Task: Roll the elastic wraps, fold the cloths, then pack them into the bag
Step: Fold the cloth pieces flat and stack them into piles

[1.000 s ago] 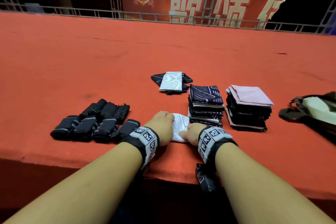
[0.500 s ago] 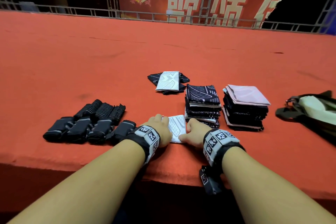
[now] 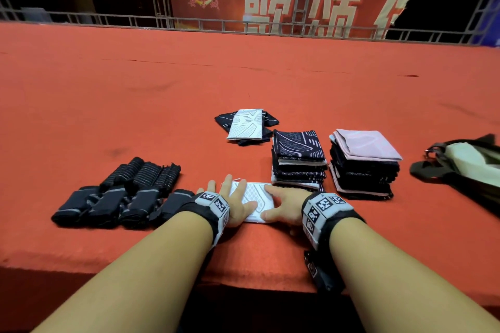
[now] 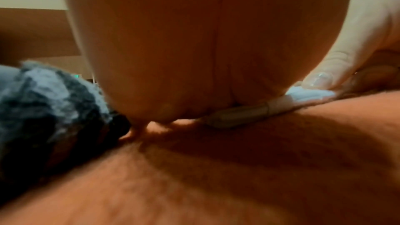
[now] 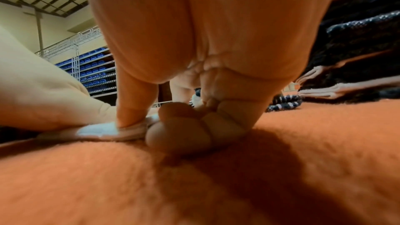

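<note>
Both hands, the left hand (image 3: pixel 238 201) and right hand (image 3: pixel 284 204), lay flat with fingers spread on the small white patterned folded cloth (image 3: pixel 254 199) at the red felt table's (image 3: pixel 162 105) near edge, apparently pressing its creases before stacking.

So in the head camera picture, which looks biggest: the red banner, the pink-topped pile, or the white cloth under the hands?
1. Red banner, though far away.
2. Pink-topped pile.
3. White cloth, partly hidden under the left hand and right hand, so its whole size is unsure.
</note>
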`<state>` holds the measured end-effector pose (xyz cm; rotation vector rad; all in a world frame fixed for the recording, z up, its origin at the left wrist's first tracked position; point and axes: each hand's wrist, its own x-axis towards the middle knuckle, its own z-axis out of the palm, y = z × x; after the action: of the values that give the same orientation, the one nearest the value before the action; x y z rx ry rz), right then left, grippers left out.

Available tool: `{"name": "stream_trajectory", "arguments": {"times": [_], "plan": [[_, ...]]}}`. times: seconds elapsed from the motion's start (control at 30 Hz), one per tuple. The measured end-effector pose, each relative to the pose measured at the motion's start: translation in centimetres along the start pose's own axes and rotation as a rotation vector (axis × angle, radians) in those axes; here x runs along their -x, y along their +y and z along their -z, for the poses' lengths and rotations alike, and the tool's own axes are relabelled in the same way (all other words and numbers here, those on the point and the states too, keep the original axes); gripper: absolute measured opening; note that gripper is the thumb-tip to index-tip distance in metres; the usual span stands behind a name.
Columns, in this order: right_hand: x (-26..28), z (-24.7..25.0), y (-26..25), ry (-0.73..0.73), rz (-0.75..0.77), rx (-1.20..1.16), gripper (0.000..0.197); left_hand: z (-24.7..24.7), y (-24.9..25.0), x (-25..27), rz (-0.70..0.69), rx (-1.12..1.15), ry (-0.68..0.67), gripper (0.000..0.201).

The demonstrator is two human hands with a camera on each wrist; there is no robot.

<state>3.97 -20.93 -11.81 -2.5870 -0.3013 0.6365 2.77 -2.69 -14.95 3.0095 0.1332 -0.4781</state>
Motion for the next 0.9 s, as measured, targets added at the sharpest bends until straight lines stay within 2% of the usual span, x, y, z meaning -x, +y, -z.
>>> {"name": "stream_trajectory", "arguments": {"times": [0.1, 0.2, 0.53, 0.67, 0.8, 0.9], "plan": [[-0.2, 0.1, 0.2, -0.031, -0.024, -0.138, 0.089, 0.2, 0.2, -0.5, 0.012, 0.010, -0.042, 0.080], [-0.5, 0.3, 0.5, -0.058, -0.012, -0.177, 0.090, 0.4, 0.4, -0.6, 0.024, 0.004, -0.072, 0.090], [-1.0, 1.1, 0.1, -0.086, -0.022, -0.040, 0.113, 0.8, 0.6, -0.8, 0.032, -0.069, -0.097, 0.095], [-1.4, 1.4, -0.1, -0.089, -0.002, -0.002, 0.112, 0.9, 0.6, -0.9, 0.028, -0.044, -0.089, 0.096], [-1.1, 1.1, 0.3, -0.079, -0.001, -0.072, 0.111, 0.9, 0.7, -0.4, 0.013, -0.030, -0.069, 0.096], [-0.3, 1.0, 0.9, -0.030, 0.073, -0.019, 0.107, 2.6, 1.2, -0.4, -0.027, -0.008, -0.015, 0.092]]}}
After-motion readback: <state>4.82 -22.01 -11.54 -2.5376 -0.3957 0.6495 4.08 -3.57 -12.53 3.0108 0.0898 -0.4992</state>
